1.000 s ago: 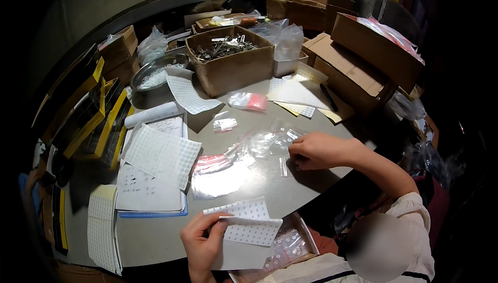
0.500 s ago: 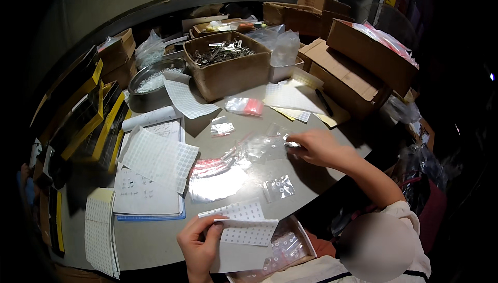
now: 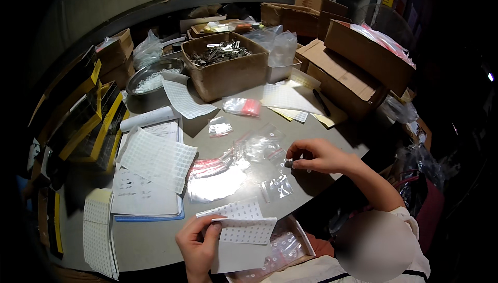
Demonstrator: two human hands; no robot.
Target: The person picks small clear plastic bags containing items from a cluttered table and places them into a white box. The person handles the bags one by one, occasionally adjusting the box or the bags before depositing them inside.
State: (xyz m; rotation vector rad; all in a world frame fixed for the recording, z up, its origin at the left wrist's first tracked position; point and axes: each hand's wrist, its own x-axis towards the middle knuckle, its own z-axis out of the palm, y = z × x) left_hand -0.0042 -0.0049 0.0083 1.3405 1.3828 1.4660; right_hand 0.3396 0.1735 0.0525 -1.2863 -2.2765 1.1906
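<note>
My left hand (image 3: 199,239) pinches a folded sheet of small round stickers (image 3: 249,230) above my lap, at the table's near edge. My right hand (image 3: 324,157) hovers at the table's right side, its fingers curled and a gap showing between thumb and forefinger. Its thumb tip looks dark. Just left of it lie small clear zip bags, one a bag with a round white sticker (image 3: 276,187). Further left a fanned stack of clear bags with red seals (image 3: 215,179) reflects the light. Below the sticker sheet, an open box (image 3: 306,236) on my lap holds stickered bags.
Sticker sheets (image 3: 155,156) cover papers on a blue clipboard (image 3: 150,218) at left. Behind stand a carton of metal parts (image 3: 228,78), a metal bowl of small clear pieces (image 3: 137,83) and cardboard boxes (image 3: 342,73). Black-and-yellow boxes (image 3: 96,127) line the left edge.
My right hand has drawn back from the small clear bags toward me, and its thumb and forefinger have parted. My left hand keeps its hold on the sticker sheet.
</note>
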